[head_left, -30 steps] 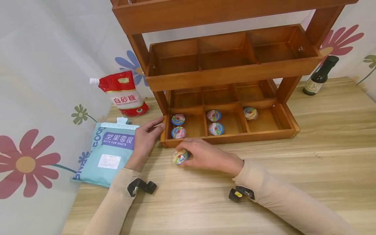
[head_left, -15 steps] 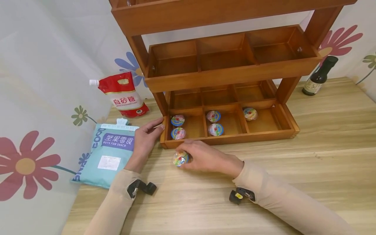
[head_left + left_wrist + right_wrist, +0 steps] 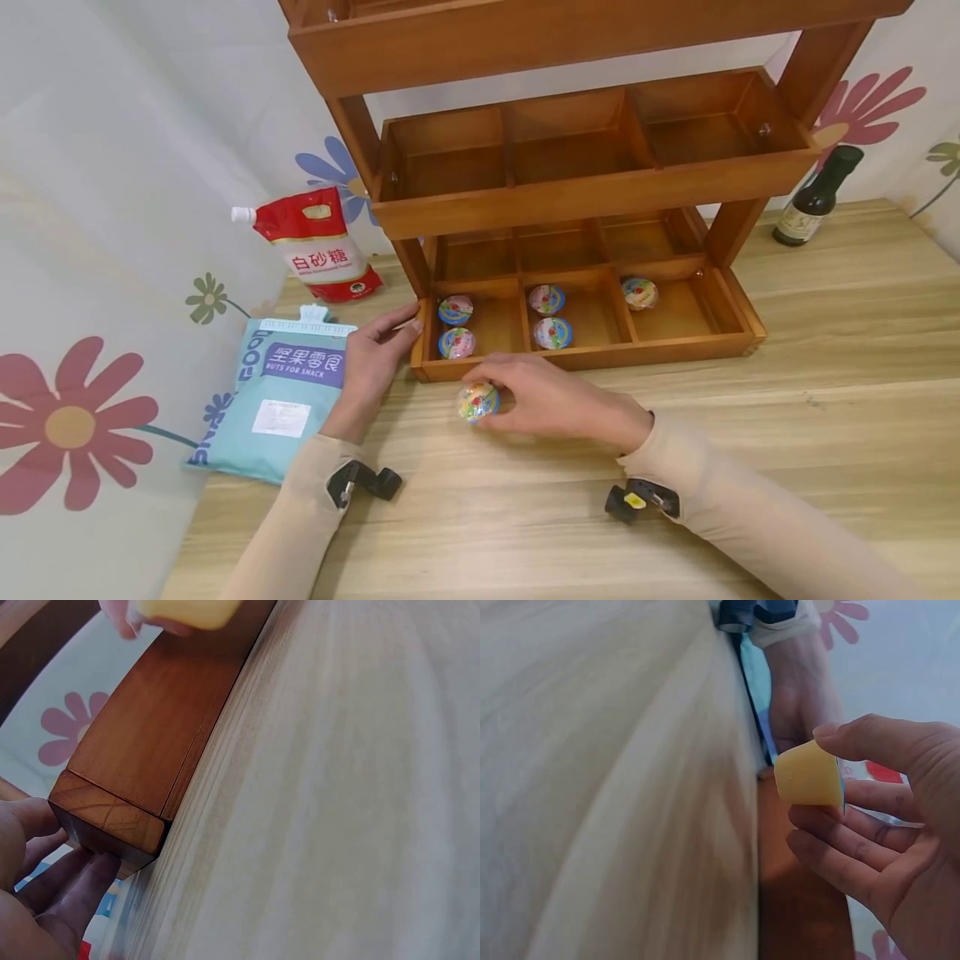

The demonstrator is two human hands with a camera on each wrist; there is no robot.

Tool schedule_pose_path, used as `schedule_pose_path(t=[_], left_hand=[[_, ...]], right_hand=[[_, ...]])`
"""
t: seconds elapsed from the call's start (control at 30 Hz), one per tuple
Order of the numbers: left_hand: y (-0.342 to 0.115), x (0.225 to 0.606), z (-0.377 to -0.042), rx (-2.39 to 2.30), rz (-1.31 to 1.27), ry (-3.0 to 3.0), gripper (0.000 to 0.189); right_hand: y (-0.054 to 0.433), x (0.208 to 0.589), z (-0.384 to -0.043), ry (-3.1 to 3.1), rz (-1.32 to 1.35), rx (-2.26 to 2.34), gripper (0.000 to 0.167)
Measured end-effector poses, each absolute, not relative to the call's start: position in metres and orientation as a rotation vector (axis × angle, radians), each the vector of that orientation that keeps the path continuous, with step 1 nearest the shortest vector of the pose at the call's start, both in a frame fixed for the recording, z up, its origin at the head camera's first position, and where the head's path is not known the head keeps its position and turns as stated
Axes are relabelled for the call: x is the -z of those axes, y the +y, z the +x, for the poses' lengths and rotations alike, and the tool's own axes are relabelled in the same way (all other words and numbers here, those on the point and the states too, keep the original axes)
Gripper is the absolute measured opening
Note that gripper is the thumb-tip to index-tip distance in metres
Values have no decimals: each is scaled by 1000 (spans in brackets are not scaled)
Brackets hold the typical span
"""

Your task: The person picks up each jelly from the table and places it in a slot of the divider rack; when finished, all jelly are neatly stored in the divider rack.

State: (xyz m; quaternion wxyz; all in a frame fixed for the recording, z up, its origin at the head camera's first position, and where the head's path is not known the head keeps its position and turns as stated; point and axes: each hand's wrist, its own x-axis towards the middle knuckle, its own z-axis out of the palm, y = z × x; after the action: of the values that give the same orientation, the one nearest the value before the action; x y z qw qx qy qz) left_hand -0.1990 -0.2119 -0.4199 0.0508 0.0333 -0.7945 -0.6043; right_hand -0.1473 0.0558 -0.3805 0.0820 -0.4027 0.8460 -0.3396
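My right hand [image 3: 551, 396] pinches a small jelly cup [image 3: 478, 402] between thumb and fingers, in front of the wooden rack's lowest tier [image 3: 600, 357]. In the right wrist view the jelly cup [image 3: 810, 776] shows a yellow body tipped on its side, its lid toward the palm. My left hand [image 3: 372, 367] rests its fingers against the left end of that tier; in the left wrist view the fingers [image 3: 75, 889] touch the end panel [image 3: 105, 836]. Two jelly cups [image 3: 456, 325] sit in the left compartment, two [image 3: 551, 317] in the middle one, and one [image 3: 640, 292] in the right.
An upper tier [image 3: 600, 187] of the rack overhangs the lowest one. At left stand a red and white sugar pouch [image 3: 322, 246] and a teal nut snack bag [image 3: 281, 400] with a clip. A dark bottle [image 3: 817, 196] stands right of the rack on the wooden table [image 3: 525, 525].
My right hand has moved a little to the right with the jelly cup in its fingers. The left hand stays at the rack's end, and the cups in the compartments have not moved.
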Motion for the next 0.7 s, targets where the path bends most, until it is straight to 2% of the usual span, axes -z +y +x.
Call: schedule_pose_path(t=[0.4,0.7], left_hand=[[-211,420,-201,1802,107,-2430,35],[-212,420,-199,1806,122,-2431,35]], right_hand=[[109,364,-150,2632,-1169,1144,41],[148,351,-155,2733,-1057,1177,45]])
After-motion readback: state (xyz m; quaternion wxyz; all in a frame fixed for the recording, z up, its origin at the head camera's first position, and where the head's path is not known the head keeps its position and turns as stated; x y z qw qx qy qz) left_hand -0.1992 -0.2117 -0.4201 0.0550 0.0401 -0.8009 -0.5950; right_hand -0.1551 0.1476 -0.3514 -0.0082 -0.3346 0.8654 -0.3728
